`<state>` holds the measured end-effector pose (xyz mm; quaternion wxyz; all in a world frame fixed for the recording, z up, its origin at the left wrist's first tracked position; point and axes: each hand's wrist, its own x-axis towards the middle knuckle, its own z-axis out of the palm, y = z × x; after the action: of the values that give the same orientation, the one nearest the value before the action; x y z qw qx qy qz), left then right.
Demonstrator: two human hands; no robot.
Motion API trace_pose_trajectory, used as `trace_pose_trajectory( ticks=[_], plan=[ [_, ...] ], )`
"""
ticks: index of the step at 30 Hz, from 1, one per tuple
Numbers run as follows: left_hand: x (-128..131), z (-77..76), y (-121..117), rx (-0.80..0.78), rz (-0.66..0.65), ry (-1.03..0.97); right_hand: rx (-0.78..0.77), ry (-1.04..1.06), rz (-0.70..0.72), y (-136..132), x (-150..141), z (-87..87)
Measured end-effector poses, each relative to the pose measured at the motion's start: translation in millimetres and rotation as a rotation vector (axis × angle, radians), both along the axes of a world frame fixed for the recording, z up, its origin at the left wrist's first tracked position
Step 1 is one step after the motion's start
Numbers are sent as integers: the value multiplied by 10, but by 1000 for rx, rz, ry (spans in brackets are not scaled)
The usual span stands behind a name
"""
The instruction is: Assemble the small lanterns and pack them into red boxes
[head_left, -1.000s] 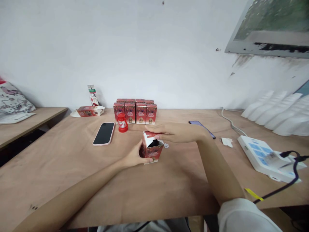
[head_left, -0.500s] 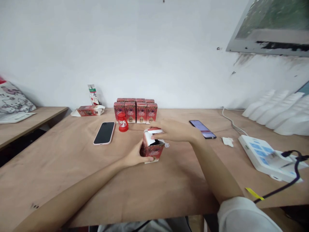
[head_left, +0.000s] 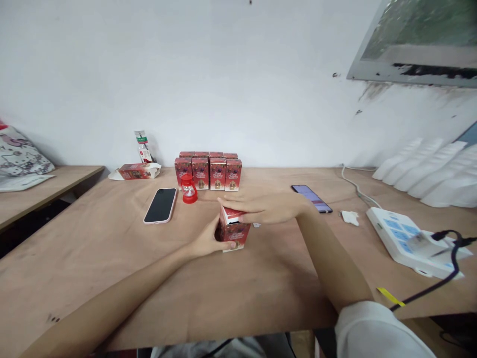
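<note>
- On a side table [head_left: 76, 175] at far left lies a cat-print bag [head_left: 23, 151].
- At the back left of the worktop [head_left: 156, 283], an opened red carton [head_left: 134, 172] lies on its side with white flaps out; a clear packet [head_left: 142, 144] with a green label stands behind it.
- A pink-cased smartphone [head_left: 160, 206] lies face up, its screen dark.
- A small red lantern [head_left: 189, 193] stands just in front of the boxed rows.
- Printed red boxes [head_left: 217, 175] stand upright in two rows near the wall.
- The left hand [head_left: 209, 239] has its grip curled around the left side of a gift box [head_left: 236, 233], thumb on the front face.
- That box stands near the worktop's middle, its top flap nearly down over a narrow dark gap.
- The right hand [head_left: 263, 208] rests flat across the flap, its grip spread, thumb at the front edge.
- A second smartphone [head_left: 313, 199] shows a lit screen.
- Crumpled white tissue [head_left: 350, 218] lies near a power strip [head_left: 404, 243] with a black cable [head_left: 428, 289].
</note>
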<state>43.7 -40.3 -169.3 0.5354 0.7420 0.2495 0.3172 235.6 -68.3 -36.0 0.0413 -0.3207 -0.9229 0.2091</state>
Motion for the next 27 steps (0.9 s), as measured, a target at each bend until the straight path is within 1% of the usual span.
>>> trace_pose_trajectory(
  ticks=[9, 14, 20, 24, 27],
  plan=[
    [-4, -25, 9, 11, 18, -3, -7, 19, -31, 111, 33, -43],
    [6, -25, 5, -3, 15, -25, -44, 66, -7, 200, 59, -86],
    [4, -13, 5, 32, 9, -5, -114, -3, 28, 266, 48, -142],
    [-3, -25, 8, 36, 9, 3, -87, 57, -42, 238, 8, -134],
    [-4, -24, 6, 31, 6, 8, 23, 145, -154, 188, -80, -116]
  ],
)
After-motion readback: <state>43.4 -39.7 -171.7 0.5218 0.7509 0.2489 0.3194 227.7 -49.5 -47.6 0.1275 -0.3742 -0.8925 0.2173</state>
